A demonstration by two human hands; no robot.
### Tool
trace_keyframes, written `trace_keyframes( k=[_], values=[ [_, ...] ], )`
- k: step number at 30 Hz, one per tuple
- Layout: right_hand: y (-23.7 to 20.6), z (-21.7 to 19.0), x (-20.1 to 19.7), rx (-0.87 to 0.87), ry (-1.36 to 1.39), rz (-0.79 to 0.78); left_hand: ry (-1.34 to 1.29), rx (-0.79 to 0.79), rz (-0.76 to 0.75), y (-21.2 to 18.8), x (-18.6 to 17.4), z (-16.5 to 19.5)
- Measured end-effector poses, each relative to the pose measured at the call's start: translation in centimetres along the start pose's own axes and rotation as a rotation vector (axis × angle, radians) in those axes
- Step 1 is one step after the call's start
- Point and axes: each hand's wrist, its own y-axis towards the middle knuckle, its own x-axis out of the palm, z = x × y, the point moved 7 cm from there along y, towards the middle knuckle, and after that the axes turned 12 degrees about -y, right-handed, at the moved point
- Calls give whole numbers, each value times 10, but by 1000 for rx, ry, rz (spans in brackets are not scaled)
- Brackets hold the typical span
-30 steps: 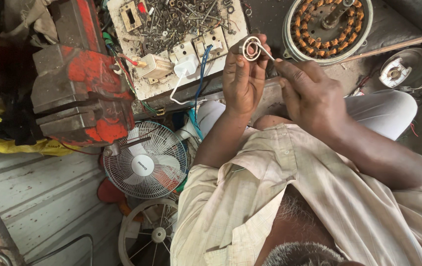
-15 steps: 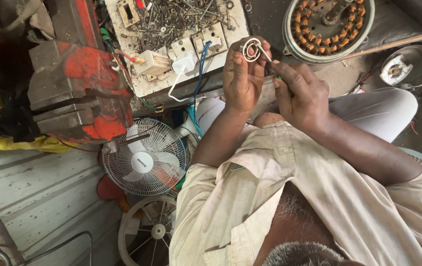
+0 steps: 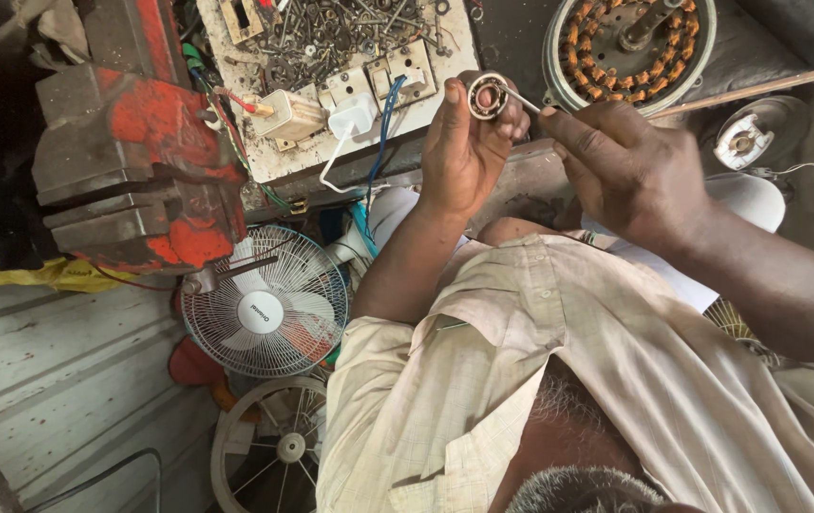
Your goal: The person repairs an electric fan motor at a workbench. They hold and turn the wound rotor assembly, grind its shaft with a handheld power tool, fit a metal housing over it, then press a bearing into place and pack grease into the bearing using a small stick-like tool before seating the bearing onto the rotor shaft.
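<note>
Fingers of the left hand (image 3: 464,142) pinch a small round steel ball bearing (image 3: 488,95) upright, above the cluttered surface (image 3: 445,43). Just right of it, the right hand (image 3: 630,166) pinches a thin metal rod (image 3: 524,99), its long axis pointing sideways into the bearing's rim.

Red vise (image 3: 141,180), white fan (image 3: 265,312), silver bearing (image 3: 488,96), copper-wound stator (image 3: 630,43)

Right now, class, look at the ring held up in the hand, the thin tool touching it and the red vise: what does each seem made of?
Ring: looks like bright polished metal, shiny silver rims; probably a bearing.
Thin tool: seemingly bare metal, pale and glinting; too small to be sure.
Red vise: apparently heavy cast metal, red paint chipped to dull grey.
</note>
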Motion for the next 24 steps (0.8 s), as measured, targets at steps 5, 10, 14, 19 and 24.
trace_keyframes(
  k=[5,10,14,19,24],
  values=[
    [0,-6,1,37,-8,17,108,-17,71,-1,-5,-2],
    [1,-7,-27,16,-114,-126,414,-35,58,-4,-16,2],
    [7,-2,-34,-46,-228,-259,400,-105,44,-6,-23,-5],
    [4,9,-17,-39,-106,-169,272,-150,138,-10,-28,-9],
    [-17,27,8,-51,43,-65,271,-188,68,-9,-15,-4]
  ],
)
